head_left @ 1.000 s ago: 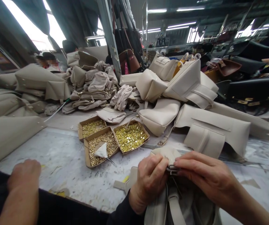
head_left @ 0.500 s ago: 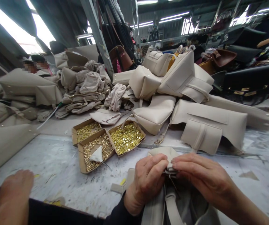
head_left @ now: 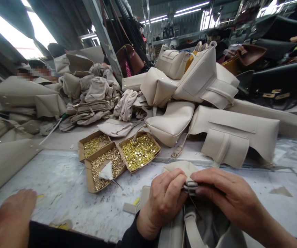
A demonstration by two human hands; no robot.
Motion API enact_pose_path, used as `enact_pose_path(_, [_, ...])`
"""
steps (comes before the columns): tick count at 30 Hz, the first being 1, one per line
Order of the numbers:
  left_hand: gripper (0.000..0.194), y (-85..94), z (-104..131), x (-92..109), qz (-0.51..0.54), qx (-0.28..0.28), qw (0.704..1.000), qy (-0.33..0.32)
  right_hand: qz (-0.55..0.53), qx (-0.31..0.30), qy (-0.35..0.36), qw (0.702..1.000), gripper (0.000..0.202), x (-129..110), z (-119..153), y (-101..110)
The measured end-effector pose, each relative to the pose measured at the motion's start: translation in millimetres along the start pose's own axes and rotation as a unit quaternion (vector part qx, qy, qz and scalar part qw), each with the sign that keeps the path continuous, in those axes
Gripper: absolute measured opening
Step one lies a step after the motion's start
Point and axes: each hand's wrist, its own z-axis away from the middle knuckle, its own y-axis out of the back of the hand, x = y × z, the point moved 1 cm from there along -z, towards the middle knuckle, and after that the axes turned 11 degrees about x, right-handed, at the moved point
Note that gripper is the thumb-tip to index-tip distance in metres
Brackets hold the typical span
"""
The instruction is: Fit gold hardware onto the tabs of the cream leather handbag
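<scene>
A beige leather bag (head_left: 173, 229) stands upright at the table's front edge, partly out of the frame. My left hand (head_left: 162, 201) grips its folded upper edge from the left, fingers curled round the material. From the right, my right hand (head_left: 227, 196) pinches the same folded layers (head_left: 191, 184) between thumb and fingers. The fingertips of both hands almost meet at this fold. A thin cord or thread hangs just below it, its kind unclear. Inside the bag a beige strap (head_left: 192, 229) curves downward. Left of the bag lies a small beige strap piece (head_left: 130, 207).
Cardboard trays of gold rivets and studs (head_left: 139, 151) stand ahead, one holding a white-tipped tool (head_left: 106, 171). Beige bags (head_left: 170, 122) and crumpled linings (head_left: 99, 89) are heaped behind. Another person's hand (head_left: 16, 213) rests on the table at far left. Black bags (head_left: 283, 82) lie at right.
My right fingers have shifted slightly along the fold, and more of its stacked layers show. The bag stays in both hands. The view has moved a little.
</scene>
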Motion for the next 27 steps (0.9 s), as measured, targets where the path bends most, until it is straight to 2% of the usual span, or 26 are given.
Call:
enact_pose_path(3, [0.019, -2.0, 2.0, -2.3, 0.018, -0.002, 1.0, 0.017, 0.011, -0.012, -0.009, 1.0, 0.027, 0.5, 3.3, -1.7])
enact_pose_path(10, [0.028, -3.6, 4.7, -6.4, 0.058, 0.009, 0.998, 0.033, 0.076, -0.036, 0.048, 0.995, 0.054, -3.5, 8.1, -7.9])
enact_pose_path(17, [0.028, -3.0, 3.0, -6.1, 0.069, 0.003, 0.997, 0.035, 0.024, 0.026, 0.028, 0.999, 0.034, -1.2, 9.7, -12.0])
enact_pose_path(27, [0.022, -0.2, 1.6, -4.7, 0.033, -0.017, 0.999, 0.022, 0.013, 0.099, 0.058, 0.993, 0.033, 3.7, 18.2, -19.3])
